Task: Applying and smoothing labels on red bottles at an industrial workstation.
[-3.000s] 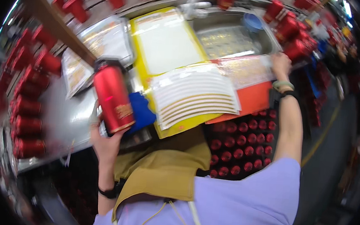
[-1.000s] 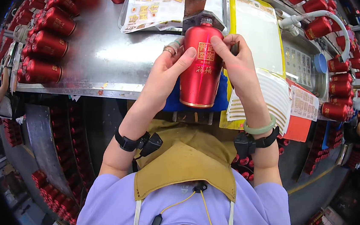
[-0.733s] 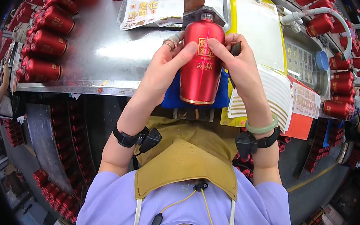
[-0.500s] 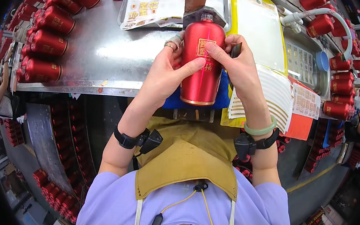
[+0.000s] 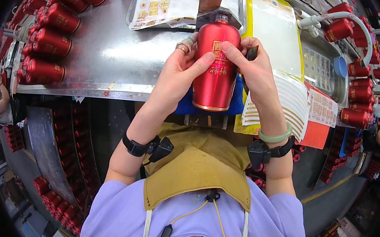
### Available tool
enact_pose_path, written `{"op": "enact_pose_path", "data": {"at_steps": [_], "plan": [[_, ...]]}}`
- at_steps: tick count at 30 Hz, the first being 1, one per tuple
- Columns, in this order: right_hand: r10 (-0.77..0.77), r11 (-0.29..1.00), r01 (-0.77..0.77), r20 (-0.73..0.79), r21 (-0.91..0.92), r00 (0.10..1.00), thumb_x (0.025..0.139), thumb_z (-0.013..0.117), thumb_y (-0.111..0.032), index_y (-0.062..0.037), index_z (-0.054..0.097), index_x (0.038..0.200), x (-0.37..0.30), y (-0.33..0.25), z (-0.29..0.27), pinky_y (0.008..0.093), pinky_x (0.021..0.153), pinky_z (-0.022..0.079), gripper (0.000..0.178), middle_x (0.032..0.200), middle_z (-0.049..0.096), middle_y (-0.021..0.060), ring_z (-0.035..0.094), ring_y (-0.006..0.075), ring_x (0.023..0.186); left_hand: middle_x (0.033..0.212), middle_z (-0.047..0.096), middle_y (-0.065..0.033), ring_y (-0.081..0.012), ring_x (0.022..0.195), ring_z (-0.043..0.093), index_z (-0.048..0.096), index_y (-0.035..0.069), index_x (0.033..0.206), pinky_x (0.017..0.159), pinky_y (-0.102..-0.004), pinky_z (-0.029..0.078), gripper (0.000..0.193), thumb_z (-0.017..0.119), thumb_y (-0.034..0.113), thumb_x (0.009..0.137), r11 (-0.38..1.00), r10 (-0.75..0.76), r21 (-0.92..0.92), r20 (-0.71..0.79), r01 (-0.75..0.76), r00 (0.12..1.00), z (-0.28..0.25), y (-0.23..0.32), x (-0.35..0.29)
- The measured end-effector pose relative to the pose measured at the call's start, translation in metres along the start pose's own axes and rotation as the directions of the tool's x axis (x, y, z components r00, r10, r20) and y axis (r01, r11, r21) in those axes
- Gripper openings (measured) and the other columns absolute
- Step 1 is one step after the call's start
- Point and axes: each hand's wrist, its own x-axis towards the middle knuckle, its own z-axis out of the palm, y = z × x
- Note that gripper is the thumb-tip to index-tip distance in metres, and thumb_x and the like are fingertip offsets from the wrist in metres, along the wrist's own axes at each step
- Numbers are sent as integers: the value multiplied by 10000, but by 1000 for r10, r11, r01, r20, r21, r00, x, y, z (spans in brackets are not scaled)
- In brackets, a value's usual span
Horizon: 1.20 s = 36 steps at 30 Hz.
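Observation:
A glossy red bottle (image 5: 214, 86) with a short clear neck and gold characters on its front lies in front of me, neck pointing away. My left hand (image 5: 183, 68) grips its left side, thumb pressed on the front beside the gold label (image 5: 218, 48). From the other side my right hand (image 5: 253, 67) clasps the bottle, its thumb over the label's right part. A dark, flat, blade-like tool (image 5: 251, 54) is also tucked in the right hand's fingers; its full shape is hidden. Beneath the bottle shows a blue cloth (image 5: 187, 102).
Rows of red bottles (image 5: 52, 43) lie at the left of the metal table (image 5: 114, 57). Gold sticker sheets (image 5: 164, 3) rest on a tray at the back. Right of me are a yellow-edged white sheet (image 5: 274, 31), fanned striped sheets (image 5: 281, 104), a curved white pipe (image 5: 343, 15) and a blue cup (image 5: 339, 65).
Both thumbs have shifted slightly up on the bottle, and the left one has uncovered more of the gold characters. The bottle sits slightly farther right in view.

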Motion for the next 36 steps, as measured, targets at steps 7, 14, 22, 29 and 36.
{"op": "enact_pose_path", "data": {"at_steps": [7, 14, 22, 29, 36], "plan": [[-25, 1000, 25, -34, -17, 999, 865, 866, -282, -84, 567, 985, 4, 5, 3, 198, 639, 360, 378, 819, 480, -61, 439, 31, 732, 1445, 531, -169, -194, 1301, 566, 272, -64, 1558, 1094, -354, 483, 824, 771, 163, 944, 989, 38, 142, 12, -39, 999, 3, 0, -2], [0, 1000, 0, -12, -17, 1000, 868, 868, -289, -56, 572, 1033, 0, 3, -1, 197, 647, 369, 411, 831, 493, -56, 448, 32, 742, 1446, 528, -177, -200, 1309, 562, 277, -64, 1557, 1101, -356, 476, 804, 759, 155, 952, 992, 38, 117, 23, -41, 999, 1, 2, -2], [-10, 999, 9, -10, -36, 1000, 873, 864, -278, -36, 579, 1095, -2, 3, -2, 195, 652, 384, 435, 852, 500, -49, 463, 40, 750, 1456, 520, -182, -199, 1315, 555, 279, -58, 1558, 1104, -360, 473, 796, 753, 157, 957, 996, 35, 81, 26, -37, 999, 0, 1, -2], [-7, 1000, 7, 33, 10, 999, 885, 849, -279, -8, 581, 1128, -1, 5, -7, 203, 721, 412, 452, 912, 532, -22, 486, 57, 812, 1436, 540, -173, -186, 1302, 559, 285, -58, 1556, 1102, -340, 464, 754, 719, 182, 989, 997, 35, 75, 26, -37, 999, -1, -2, 0], [-191, 974, 194, -34, 119, 981, 1031, 590, -111, 25, 565, 1278, -31, -2, -23, 260, 989, 430, 283, 1144, 625, 72, 571, 127, 1084, 1442, 538, -170, -184, 1311, 546, 290, -63, 1553, 1106, -339, 449, 757, 721, 198, 989, 1000, 4, 31, 41, -5, 999, -1, -2, -4]]}}
